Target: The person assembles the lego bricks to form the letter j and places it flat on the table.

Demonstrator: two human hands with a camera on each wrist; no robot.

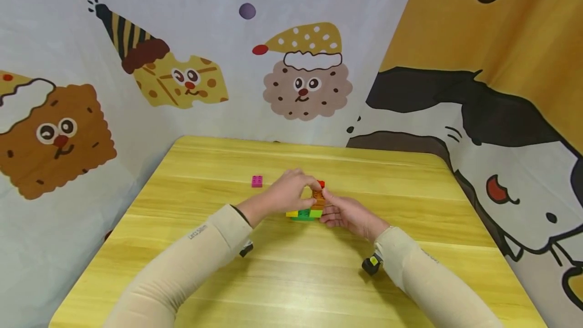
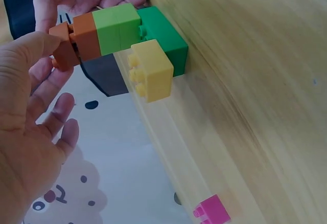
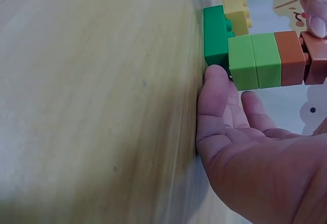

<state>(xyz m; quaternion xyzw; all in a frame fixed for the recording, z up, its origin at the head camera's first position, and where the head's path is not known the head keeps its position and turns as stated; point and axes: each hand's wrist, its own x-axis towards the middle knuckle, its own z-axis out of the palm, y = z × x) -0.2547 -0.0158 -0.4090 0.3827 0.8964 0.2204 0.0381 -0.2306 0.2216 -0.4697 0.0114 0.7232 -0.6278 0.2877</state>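
A small stack of toy building bricks stands on the table: a green base brick (image 3: 215,35), a yellow brick (image 2: 153,70) on one end, and light-green bricks (image 3: 254,60) under an orange-brown brick (image 3: 290,59) on the other. At the top, my left hand (image 1: 291,192) pinches another orange-brown brick (image 2: 64,46) between thumb and fingers; it sits slightly tilted, with a narrow gap beneath. My right hand (image 1: 348,215) rests beside the stack, its loosely bent fingers by the green base and its thumb close to the upper bricks. A bit of red (image 1: 321,184) shows behind the left fingers.
A pink brick (image 1: 257,181) lies apart on the wooden table (image 1: 291,277), left of the stack and farther back. Behind the table's far edge hangs a curtain (image 1: 205,24) printed with cartoon figures. A small dark device (image 1: 371,265) hangs under the right wrist.
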